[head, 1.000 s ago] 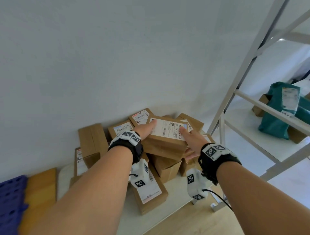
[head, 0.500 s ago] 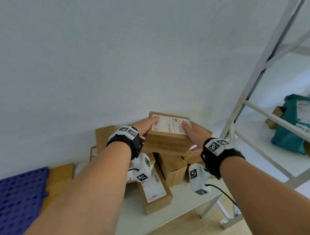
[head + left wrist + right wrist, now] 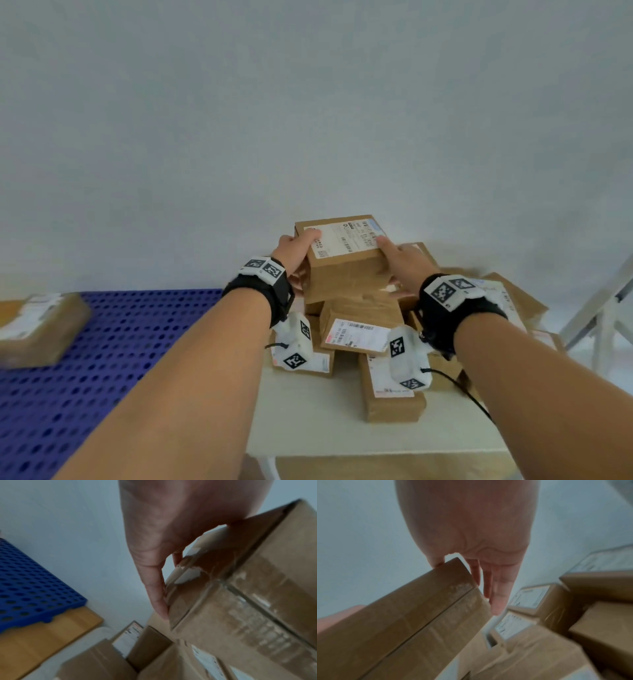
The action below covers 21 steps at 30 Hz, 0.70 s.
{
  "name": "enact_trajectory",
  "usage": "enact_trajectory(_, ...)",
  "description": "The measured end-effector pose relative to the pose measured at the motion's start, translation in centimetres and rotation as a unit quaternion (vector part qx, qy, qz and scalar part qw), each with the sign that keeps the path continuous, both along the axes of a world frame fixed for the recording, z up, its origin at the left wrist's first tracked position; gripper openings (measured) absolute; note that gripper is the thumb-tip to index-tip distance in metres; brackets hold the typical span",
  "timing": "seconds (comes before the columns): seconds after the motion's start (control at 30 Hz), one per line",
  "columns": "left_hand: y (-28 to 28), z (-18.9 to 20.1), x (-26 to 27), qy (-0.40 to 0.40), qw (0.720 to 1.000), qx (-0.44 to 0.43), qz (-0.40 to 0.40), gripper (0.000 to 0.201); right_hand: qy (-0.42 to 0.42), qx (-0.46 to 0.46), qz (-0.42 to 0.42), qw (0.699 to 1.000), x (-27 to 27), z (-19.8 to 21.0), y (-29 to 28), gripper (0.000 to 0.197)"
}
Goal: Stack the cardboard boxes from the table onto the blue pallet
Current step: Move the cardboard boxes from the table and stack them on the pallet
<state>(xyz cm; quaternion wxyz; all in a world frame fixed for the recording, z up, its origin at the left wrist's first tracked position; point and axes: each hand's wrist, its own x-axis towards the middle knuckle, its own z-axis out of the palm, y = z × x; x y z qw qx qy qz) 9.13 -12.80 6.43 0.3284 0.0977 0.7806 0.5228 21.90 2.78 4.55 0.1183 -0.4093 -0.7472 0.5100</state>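
Since the shot half a sec ago the box has come up higher off the pile and the whole view has swung left, so way more of the blue pallet shows now, w/ one box already lying on it at the far left.

Both hands hold the lifted box between them. Left hand wraps its left end, thumb on top by the label; right hand clamps the right end, thumb on the top edge. Box sits above the pile on the table, near the wall, not touching the boxes under it afaict. Long axis runs left to right btw the two hands, label face up and tipped a bit toward the camera.

Left wrist cam shows stuff the head cam doesn't: fingers laid flat down the end face of the box, torn tape there, plus the pallet edge sitting on a wood board. Pretty blurry tho.

Right wrist cam gives the underside view: box w/ a taped seam down the long side, fingers straight down along the far end, more labelled boxes below.
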Motion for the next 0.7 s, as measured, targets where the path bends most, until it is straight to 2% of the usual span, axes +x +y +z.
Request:
enact_trajectory(0.2, -5.9, 0.2, -2.1, -0.036, 0.994, 0.046, 0.092, 0.066, 0.051, -0.082, 0.006, 0.995, -4.7, -0.1, -4.7, 0.077)
enact_trajectory(0.37, -11.1, -0.8, -5.5, -0.076, 0.983, 0.096, 0.135, 0.076, 0.077, -0.187, 0.027, 0.979, -9.0, -0.4, -10.4, 0.082)
enact_trajectory(0.53, -18.0, -2.8, -9.7, -0.102, 0.978, 0.107, 0.149, 0.095, 0.106, -0.217, 0.045, 0.969, -13.7, -1.2, -16.6, 0.095)
enact_trajectory(0.7, -25.8, -3.6, -13.3, -0.076, 0.987, 0.063, 0.129, 0.066, 0.091, -0.246, 0.07, 0.962, -18.7, -2.8, -24.7, 0.089)
